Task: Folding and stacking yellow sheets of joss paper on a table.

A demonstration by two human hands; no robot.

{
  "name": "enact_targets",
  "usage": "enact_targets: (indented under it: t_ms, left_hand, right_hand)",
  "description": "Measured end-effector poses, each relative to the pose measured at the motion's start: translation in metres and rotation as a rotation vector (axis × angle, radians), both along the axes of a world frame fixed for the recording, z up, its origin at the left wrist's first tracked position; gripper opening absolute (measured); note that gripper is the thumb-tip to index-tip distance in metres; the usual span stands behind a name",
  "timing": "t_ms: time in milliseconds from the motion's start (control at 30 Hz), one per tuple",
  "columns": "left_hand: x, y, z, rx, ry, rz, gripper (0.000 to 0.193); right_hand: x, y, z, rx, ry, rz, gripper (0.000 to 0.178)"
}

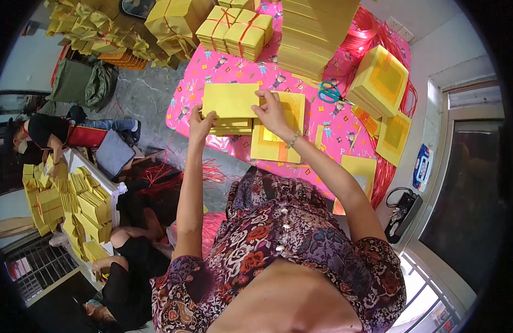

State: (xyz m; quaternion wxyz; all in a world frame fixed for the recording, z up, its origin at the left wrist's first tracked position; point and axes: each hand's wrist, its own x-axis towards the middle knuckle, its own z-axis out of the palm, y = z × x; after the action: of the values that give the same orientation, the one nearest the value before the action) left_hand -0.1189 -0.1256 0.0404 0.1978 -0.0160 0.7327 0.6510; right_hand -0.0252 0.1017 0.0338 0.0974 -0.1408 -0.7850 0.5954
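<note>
Both hands hold a plain yellow rectangle of paper by its sides; I cannot tell if it is one sheet or several. My left hand pinches the lower left corner, and my right hand grips the right edge. Just under it, a stack of yellow paper shows its layered front edge. Beside that, partly covered by my right hand and wrist, lies yellow paper with an orange-gold printed panel.
The pink patterned tablecloth carries teal-handled scissors, red-tied yellow bundles, a tall yellow stack, a printed block and red plastic strands. Two people work at a white table on the left.
</note>
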Motion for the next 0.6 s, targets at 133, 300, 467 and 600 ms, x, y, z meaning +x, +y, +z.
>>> enact_targets:
  t_ms: [133,300,467,600]
  left_hand:
    - [-0.001,-0.036,-0.04,-0.309,0.229,-0.001,0.042]
    - [0.004,-0.036,-0.055,-0.519,0.235,-0.031,0.054]
    - [0.014,-0.042,-0.068,-0.623,0.237,-0.011,0.054]
    - [0.011,-0.027,-0.067,-0.624,0.191,-0.071,0.055]
  right_hand:
    - [-0.004,-0.027,-0.008,0.024,-0.09,0.094,0.042]
    - [-0.005,-0.03,-0.031,0.23,-0.049,0.093,0.039]
    - [0.003,-0.038,-0.027,0.389,-0.041,0.147,0.033]
    - [0.008,-0.033,-0.03,0.468,-0.126,0.124,0.03]
